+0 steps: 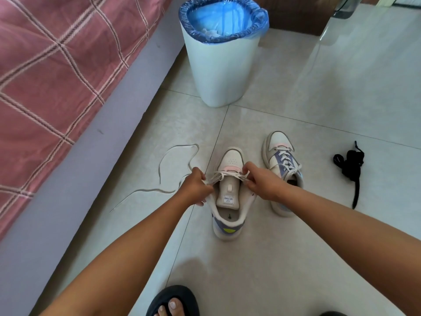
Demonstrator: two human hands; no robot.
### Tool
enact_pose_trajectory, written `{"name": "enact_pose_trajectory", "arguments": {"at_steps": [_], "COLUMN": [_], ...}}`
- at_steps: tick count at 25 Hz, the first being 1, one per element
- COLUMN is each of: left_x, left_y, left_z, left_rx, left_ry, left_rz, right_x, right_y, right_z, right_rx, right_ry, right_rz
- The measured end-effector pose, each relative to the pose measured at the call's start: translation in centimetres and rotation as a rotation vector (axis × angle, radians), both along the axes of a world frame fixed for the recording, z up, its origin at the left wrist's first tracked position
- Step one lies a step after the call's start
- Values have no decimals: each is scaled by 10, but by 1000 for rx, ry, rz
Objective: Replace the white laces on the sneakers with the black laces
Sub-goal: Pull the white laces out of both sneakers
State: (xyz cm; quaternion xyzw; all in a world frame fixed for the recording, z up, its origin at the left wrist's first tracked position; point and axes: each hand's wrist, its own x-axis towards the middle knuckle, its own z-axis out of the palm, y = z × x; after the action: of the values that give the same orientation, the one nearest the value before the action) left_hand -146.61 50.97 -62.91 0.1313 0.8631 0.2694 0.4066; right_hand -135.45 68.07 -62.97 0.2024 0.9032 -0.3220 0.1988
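A white sneaker (230,215) stands on the floor with its tongue laid open and only the lowest rows of its white lace (175,151) still threaded. The lace's loose length trails left across the tiles. My left hand (196,187) grips the sneaker's left side and pinches the lace there. My right hand (259,182) pinches the lace at the right eyelets. A second sneaker (279,156), fully laced in white, stands to the right. A bundle of black laces (348,166) lies further right.
A white bin (222,71) with a blue liner stands behind the sneakers. A bed with a pink checked cover (50,71) runs along the left. My foot in a black slipper (174,302) is at the bottom edge. The floor is glossy tile.
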Motion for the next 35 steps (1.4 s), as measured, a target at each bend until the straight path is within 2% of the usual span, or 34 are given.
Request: {"name": "enact_pose_trajectory", "arguments": {"at_steps": [3, 7, 13, 15, 17, 20, 22, 24, 27, 30, 33, 35], "left_x": [4, 12, 16, 21, 24, 28, 29, 28, 12, -7, -15, -18], "left_y": [14, 29, 42, 44, 46, 46, 44, 39, 27, 15, 17, 25], "left_z": [-3, -7, -8, -8, -6, 4, 12, 17, 20, 12, 4, 2], "left_rx": [-55, 62, 113, 135, 151, 336, 431, 473, 500, 343, 205, 162], "left_ry": [158, 188, 237, 196, 138, -43, -64, -5, 32, 74, 94, 130], "left_rz": [-205, -160, -201, -140, -24, 136, 129, 33, 94, 226, 154, 23], "right_x": [-8, -11, -19, -18, -18, -16, -13, -13, -10, 12, 55, 85], "right_y": [-7, -14, -12, -12, -14, -17, -23, -29, -27, -29, -52, -69], "right_z": [-5, -12, -13, -14, -13, -11, -9, -3, 21, 62, 92, 98], "right_rx": [48, 8, 54, -33, -217, -362, -430, -517, -562, -624, -598, -441], "right_ry": [57, 113, -40, -51, -22, 53, 128, 185, 229, 323, 394, 456], "right_rz": [-4, -129, -69, -132, -333, -471, -490, -544, -501, -432, -196, 76]}}
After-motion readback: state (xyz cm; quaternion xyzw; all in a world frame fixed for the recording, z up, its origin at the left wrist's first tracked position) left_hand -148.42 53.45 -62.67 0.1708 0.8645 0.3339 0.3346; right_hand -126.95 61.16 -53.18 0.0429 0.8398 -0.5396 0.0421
